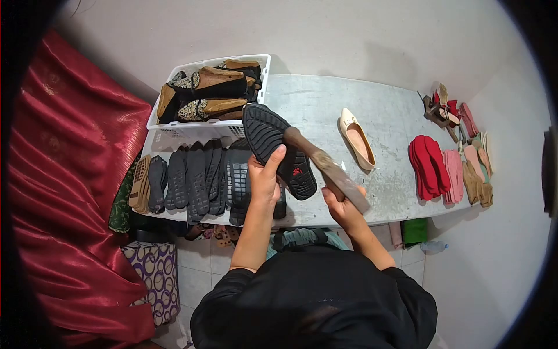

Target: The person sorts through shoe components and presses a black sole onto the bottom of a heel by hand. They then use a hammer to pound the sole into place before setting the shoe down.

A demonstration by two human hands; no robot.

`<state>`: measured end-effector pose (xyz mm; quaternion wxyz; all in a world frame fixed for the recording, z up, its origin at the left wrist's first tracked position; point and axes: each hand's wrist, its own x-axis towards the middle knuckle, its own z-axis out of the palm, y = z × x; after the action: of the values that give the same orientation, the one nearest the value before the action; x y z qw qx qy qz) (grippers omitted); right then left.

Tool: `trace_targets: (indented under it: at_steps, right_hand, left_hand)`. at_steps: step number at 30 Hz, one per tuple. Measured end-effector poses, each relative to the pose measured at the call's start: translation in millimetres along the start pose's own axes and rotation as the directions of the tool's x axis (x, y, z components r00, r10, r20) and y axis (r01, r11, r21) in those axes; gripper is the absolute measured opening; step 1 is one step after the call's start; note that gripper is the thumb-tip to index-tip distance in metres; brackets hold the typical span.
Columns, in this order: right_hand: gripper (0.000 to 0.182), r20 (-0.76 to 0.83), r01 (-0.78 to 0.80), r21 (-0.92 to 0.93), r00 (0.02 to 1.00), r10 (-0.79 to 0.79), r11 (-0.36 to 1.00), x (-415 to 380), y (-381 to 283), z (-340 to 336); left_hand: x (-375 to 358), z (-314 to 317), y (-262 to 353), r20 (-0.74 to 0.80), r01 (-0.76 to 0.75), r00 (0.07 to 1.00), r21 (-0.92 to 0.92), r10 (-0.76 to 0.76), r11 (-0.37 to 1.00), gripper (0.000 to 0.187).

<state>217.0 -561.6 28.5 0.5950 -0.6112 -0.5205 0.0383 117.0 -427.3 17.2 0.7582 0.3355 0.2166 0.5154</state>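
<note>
My left hand (264, 177) is closed round a black shoe sole (267, 131), its ridged underside facing up, with a small red mark near the heel. In my right hand (344, 208) is a worn brown tool (328, 166), which looks like a hammer. The tool's rounded end lies against the middle of the sole, and its wide end rests by my right fingers. A cream pointed shoe (356, 139) stands on the grey table (314, 90) to the right of the tool.
A white basket (266, 75) at the back left holds several black shoes with wooden lasts. Dark soles (197, 180) line the front left edge. Red soles (429, 167), pink soles (453, 176) and brown pieces (474, 181) lie at the right, with tools (436, 110) behind.
</note>
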Motion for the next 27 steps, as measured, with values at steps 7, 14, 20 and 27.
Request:
trace_targets:
  at_steps: [7,14,20,27]
  right_hand:
    - [0.020,0.072,-0.137,-0.061,0.987,0.142,0.989,-24,-15,11]
    - [0.017,0.051,-0.076,-0.163,0.995,0.085,0.984,-42,-19,21]
    - [0.015,0.055,-0.135,-0.121,0.988,0.142,0.983,-48,-30,23]
    - [0.017,0.071,-0.022,-0.206,0.997,0.037,0.978,-58,-19,25]
  left_hand:
    - [-3,-10,6,-0.048,-0.020,0.999,-0.058,0.017,0.998,0.020]
    - [5,-27,2,-0.035,-0.015,0.999,-0.131,0.011,0.991,0.024]
    - [7,-26,9,-0.054,-0.018,0.998,-0.149,0.011,0.989,0.022]
    - [17,-27,11,-0.092,-0.052,0.995,-0.132,0.040,0.990,0.019]
